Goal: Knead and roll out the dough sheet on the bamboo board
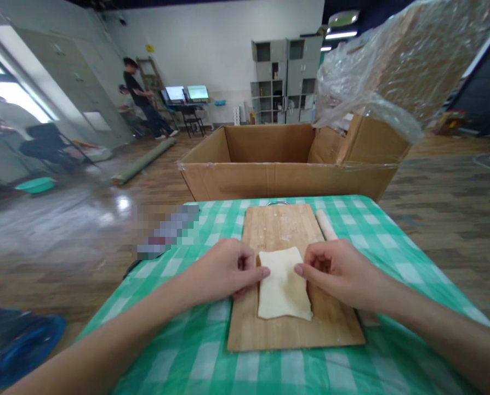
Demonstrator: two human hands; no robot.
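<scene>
Wooden floor (84, 263) spreads through a wide room to a pale wall (228, 55), with a few people well off to the left. Past the table stands a big open box (281, 182). Green checked cloth (175, 351) covers the table, probably to keep it clean. On it lies a board (278, 222), its long side running away from the wearer, which seems to put its lower half within easy reach of both arms. Along its right edge rests a pin (326, 224) (partly hidden by the arm), likely put there to be handy yet out of the way. Left hand (231, 269) and right hand (339, 271) face each other across the dough (285, 293), a thin, uneven sheet on the board's nearer half. Each hand appears to pinch one side edge lightly, thumb on top, the other fingers curled; how far any reach beneath, I cannot tell. Holding opposite edges probably keeps the soft sheet even. Pale specks (285, 238), perhaps flour, dot the bare wood beyond.
</scene>
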